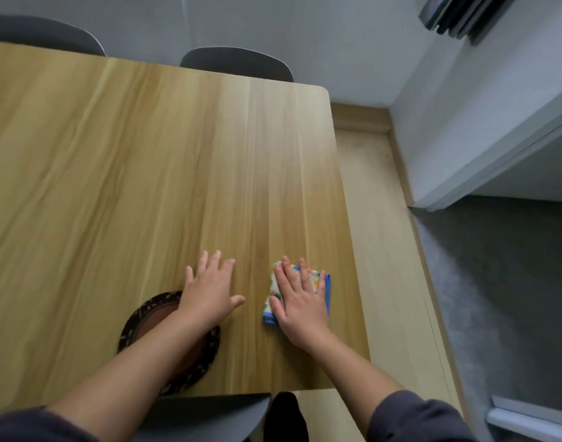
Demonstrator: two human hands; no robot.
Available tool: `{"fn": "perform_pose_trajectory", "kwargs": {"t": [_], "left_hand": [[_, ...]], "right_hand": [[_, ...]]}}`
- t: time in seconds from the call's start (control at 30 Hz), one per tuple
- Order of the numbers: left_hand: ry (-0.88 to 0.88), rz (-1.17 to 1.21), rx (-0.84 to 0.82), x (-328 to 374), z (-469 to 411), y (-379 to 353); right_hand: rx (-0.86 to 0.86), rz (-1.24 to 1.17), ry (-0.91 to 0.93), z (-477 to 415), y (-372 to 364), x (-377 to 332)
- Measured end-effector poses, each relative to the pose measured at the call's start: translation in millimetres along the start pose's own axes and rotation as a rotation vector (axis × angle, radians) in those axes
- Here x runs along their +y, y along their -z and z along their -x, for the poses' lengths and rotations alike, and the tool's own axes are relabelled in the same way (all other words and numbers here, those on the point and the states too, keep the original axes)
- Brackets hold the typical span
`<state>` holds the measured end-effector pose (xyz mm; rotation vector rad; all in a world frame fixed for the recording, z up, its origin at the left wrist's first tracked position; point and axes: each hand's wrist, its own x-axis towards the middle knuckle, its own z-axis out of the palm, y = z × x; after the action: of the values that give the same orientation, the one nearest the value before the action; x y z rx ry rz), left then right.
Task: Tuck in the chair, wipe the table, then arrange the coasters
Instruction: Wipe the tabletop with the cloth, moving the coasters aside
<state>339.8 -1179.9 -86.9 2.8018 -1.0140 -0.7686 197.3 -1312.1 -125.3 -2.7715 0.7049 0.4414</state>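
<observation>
One broad wooden worktop [145, 170] fills most of my view. It is smooth and hard, and I judge a cloth will glide over it with little drag. The chair [209, 413] on my side stands with its back close against the near edge, so it looks tucked in. Two far chairs [238, 63] stand along the opposite edge.

A round dark coaster [142, 314] with a speckled rim lies near the front edge, partly hidden under my left forearm. It looks flat, stiff and light. A flat disc is awkward to lift off smooth wood, so I would take it at the rim, or slide it to the worktop's edge and pinch it there. I cannot tell whether it is one piece or a stack.

The cloth [327, 290], folded small, pale with coloured spots and a blue border, lies close to the right edge, apart from the coaster. It looks soft, limp and light, and I expect it to bunch if pushed from a corner, so it wants a flat palm on its middle.

My right hand [300, 301] does just that: flat on the cloth, fingers straight and spread, pressing rather than gripping. My left hand [209, 291] is spread flat on bare wood between coaster and cloth, holding nothing.

I see no brand, label or writing.
</observation>
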Motion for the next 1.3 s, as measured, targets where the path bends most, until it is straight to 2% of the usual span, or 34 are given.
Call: {"fn": "perform_pose_trajectory", "kwargs": {"t": [0.1,0.2,0.27,0.47,0.6,0.7,0.8,0.93,1.03,1.1,1.23,1.3], "left_hand": [[-0.067,0.038,0.021,5.1,11.0,-5.2],[-0.13,0.069,0.062,13.9,13.1,-9.7],[-0.153,0.112,0.088,21.7,13.6,-14.0],[-0.182,0.216,0.181,45.1,15.4,-23.8],[-0.212,0.333,0.273,49.2,17.9,-29.6],[-0.308,0.528,0.182,54.3,9.1,-18.3],[-0.377,0.756,-0.025,68.2,-2.2,15.0],[-0.491,0.729,-0.085,80.8,-13.5,60.2],[-0.52,0.87,-0.201,91.9,-12.6,90.0],[-0.542,0.936,-0.21,100.7,-10.3,106.8],[-0.535,0.978,-0.084,110.4,-8.5,133.1],[-0.513,0.932,-0.02,108.0,-8.0,143.3]], "right_hand": [[0.023,-0.113,-0.02,-0.4,15.2,2.9],[0.177,-0.201,-0.246,1.9,31.5,21.3],[0.207,-0.206,-0.326,6.1,38.0,38.6],[0.159,-0.267,-0.299,1.3,50.6,50.2],[0.078,-0.646,-0.314,-0.6,66.6,51.0],[0.015,-0.847,-0.22,3.8,84.8,48.4],[-0.027,-1.042,-0.11,4.0,115.3,47.7],[-0.067,-1.177,-0.069,-0.1,162.3,57.8],[-0.102,-1.225,-0.031,-0.1,188.8,68.7],[-0.11,-1.231,0.015,0.7,200.7,74.0],[-0.197,-0.982,0.142,4.9,204.9,73.8],[-0.134,-0.842,0.143,5.3,202.9,72.0]]}}
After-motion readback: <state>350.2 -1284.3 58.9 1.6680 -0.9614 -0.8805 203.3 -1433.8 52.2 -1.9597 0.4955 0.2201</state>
